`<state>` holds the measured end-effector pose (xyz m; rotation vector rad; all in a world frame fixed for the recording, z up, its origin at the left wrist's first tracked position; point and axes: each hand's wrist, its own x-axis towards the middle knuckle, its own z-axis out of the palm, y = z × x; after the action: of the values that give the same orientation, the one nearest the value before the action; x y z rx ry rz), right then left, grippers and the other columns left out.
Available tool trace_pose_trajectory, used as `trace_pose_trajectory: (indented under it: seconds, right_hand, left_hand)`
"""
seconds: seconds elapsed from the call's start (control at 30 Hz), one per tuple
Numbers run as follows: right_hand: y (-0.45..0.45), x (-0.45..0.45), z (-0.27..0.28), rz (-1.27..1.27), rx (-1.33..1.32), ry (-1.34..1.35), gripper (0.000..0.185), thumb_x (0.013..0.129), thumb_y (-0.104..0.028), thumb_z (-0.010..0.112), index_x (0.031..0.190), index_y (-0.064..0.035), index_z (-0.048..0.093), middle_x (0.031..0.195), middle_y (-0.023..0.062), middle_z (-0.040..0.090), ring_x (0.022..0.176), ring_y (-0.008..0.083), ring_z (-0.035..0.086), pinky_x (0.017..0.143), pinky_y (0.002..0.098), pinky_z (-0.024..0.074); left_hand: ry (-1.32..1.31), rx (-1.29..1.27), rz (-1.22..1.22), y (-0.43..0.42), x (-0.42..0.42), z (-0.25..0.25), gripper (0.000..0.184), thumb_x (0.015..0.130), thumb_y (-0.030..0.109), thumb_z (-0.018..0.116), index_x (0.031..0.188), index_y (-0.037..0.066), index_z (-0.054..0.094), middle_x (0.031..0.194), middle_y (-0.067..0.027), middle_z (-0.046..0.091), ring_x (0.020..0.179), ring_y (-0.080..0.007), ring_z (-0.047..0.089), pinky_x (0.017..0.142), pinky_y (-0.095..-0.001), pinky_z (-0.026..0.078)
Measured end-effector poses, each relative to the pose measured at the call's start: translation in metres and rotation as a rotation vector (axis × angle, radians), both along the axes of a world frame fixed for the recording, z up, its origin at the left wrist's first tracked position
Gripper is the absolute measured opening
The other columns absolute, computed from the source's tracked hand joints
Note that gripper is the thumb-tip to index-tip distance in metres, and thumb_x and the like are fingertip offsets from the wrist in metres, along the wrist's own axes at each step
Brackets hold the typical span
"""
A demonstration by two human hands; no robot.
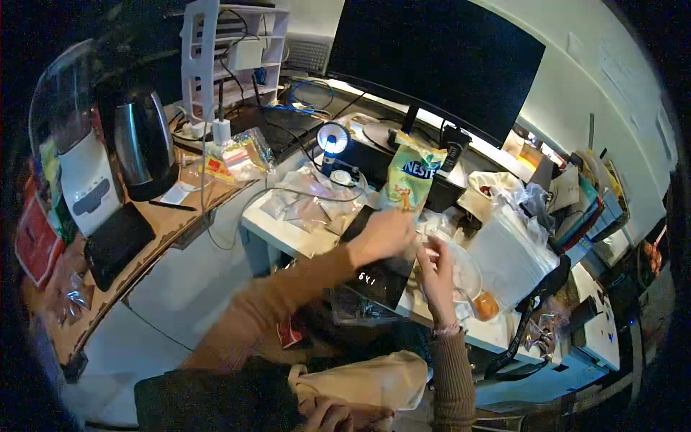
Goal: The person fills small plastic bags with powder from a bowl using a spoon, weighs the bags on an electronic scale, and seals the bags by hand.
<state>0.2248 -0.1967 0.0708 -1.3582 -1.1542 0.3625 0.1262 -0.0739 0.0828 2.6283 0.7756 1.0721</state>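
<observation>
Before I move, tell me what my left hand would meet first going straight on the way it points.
Your left hand would probably meet your right hand first; the depth between them is unclear.

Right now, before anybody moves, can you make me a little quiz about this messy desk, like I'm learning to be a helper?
1. Pick one: which big letters show on the green and yellow bag?
A) MILK
B) NESTE
C) SOAP
2. True or false: the round lamp is lit.
3. Which is nearer the shiny kettle: the left hand or the right hand?

Key: 1. B; 2. true; 3. left hand
</observation>
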Motion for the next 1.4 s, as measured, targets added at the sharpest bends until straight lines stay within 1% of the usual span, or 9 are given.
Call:
trace_pose_trajectory:
  seconds: [0.13, 0.23, 0.33, 0.47, 0.6, 1.0, 1.17, 1.3, 1.4]
  right_hand:
    - [0.016, -0.011, 0.008, 0.172, 0.235, -0.064, 0.022, 0.081, -0.005, 0.058, 0.101, -0.0018, 0.051, 0.085, 0.0027, 0.056, 0.072, 0.0094, 0.052, 0.064, 0.0203, 0.0406]
    - [-0.009, -0.03, 0.019, 0.206, 0.269, 0.058, 0.018, 0.08, -0.004, 0.058, 0.098, -0.0018, 0.054, 0.083, 0.003, 0.058, 0.076, 0.0116, 0.054, 0.07, 0.0227, 0.0417]
    - [-0.045, -0.048, 0.014, 0.329, 0.048, 0.096, 0.01, 0.078, -0.002, 0.059, 0.087, -0.0018, 0.058, 0.078, 0.0053, 0.058, 0.077, 0.0135, 0.053, 0.072, 0.024, 0.0404]
    - [-0.064, -0.074, -0.008, 0.208, 0.215, -0.08, 0.008, 0.073, 0.002, 0.062, 0.078, -0.0031, 0.059, 0.075, 0.0057, 0.058, 0.074, 0.0152, 0.054, 0.07, 0.0259, 0.0403]
    - [-0.087, -0.093, -0.009, 0.232, 0.249, -0.287, 0.013, 0.067, 0.003, 0.065, 0.076, -0.0052, 0.059, 0.072, 0.0043, 0.058, 0.071, 0.0185, 0.053, 0.068, 0.0282, 0.0386]
    - [-0.15, -0.117, -0.018, 0.093, 0.228, -0.662, 0.014, 0.063, -0.002, 0.065, 0.074, -0.0096, 0.062, 0.069, 0.0014, 0.061, 0.079, 0.0231, 0.052, 0.068, 0.0356, 0.0371]
    - [-0.165, -0.1, -0.031, 0.127, 0.169, -0.594, 0.018, 0.062, -0.005, 0.068, 0.079, -0.0088, 0.063, 0.071, 0.0028, 0.06, 0.078, 0.0236, 0.054, 0.076, 0.0335, 0.0397]
    - [-0.185, -0.074, -0.049, -0.178, 0.2, -0.494, 0.01, 0.069, -0.003, 0.062, 0.078, -0.0065, 0.059, 0.072, 0.0039, 0.058, 0.073, 0.0198, 0.052, 0.067, 0.0315, 0.0405]
    - [-0.229, -0.018, -0.088, -0.517, 0.104, -0.021, 0.005, 0.078, -0.005, 0.057, 0.077, -0.0005, 0.054, 0.071, 0.0048, 0.052, 0.066, 0.0126, 0.046, 0.063, 0.0257, 0.0391]
  left_hand:
    - [-0.221, 0.068, -0.355, -0.025, -0.054, 0.015, 0.017, 0.077, 0.02, 0.051, 0.079, 0.004, 0.052, 0.067, -0.0121, 0.055, 0.06, -0.0339, 0.053, 0.055, -0.0423, 0.04]
    - [-0.159, 0.168, -0.505, -0.033, -0.093, 0.015, 0.012, 0.078, 0.017, 0.051, 0.078, 0.005, 0.051, 0.066, -0.0099, 0.05, 0.062, -0.0296, 0.047, 0.056, -0.0377, 0.036]
    - [-0.176, -0.047, -0.47, -0.06, -0.118, 0.005, 0.009, 0.079, 0.014, 0.052, 0.076, 0.006, 0.052, 0.066, -0.0092, 0.047, 0.065, -0.0263, 0.044, 0.057, -0.0334, 0.033]
    - [-0.387, -0.077, -0.379, -0.105, -0.125, -0.019, 0.007, 0.077, 0.011, 0.055, 0.074, 0.005, 0.052, 0.065, -0.0094, 0.045, 0.063, -0.0266, 0.044, 0.056, -0.0336, 0.032]
    - [-0.392, -0.096, -0.439, -0.129, -0.137, -0.03, 0.007, 0.076, 0.011, 0.056, 0.072, 0.006, 0.054, 0.062, -0.0095, 0.044, 0.058, -0.0259, 0.044, 0.054, -0.0335, 0.032]
    - [-0.179, 0.028, -0.489, -0.164, -0.189, -0.05, 0.007, 0.07, 0.01, 0.064, 0.073, 0.006, 0.058, 0.063, -0.0057, 0.049, 0.057, -0.0241, 0.047, 0.052, -0.0323, 0.035]
    - [-0.12, -0.048, -0.521, -0.163, -0.181, -0.065, 0.006, 0.069, 0.009, 0.064, 0.072, 0.007, 0.059, 0.062, -0.0051, 0.049, 0.057, -0.0249, 0.048, 0.055, -0.0315, 0.039]
    - [-0.173, 0.034, -0.509, -0.139, -0.193, -0.099, 0.006, 0.077, 0.012, 0.058, 0.078, 0.007, 0.06, 0.069, -0.0045, 0.053, 0.062, -0.0219, 0.05, 0.06, -0.0313, 0.042]
    - [-0.681, -0.263, 0.019, -0.089, -0.24, -0.096, 0.019, 0.09, 0.021, 0.046, 0.097, 0.005, 0.055, 0.089, -0.0041, 0.053, 0.083, -0.0121, 0.05, 0.072, -0.0251, 0.043]
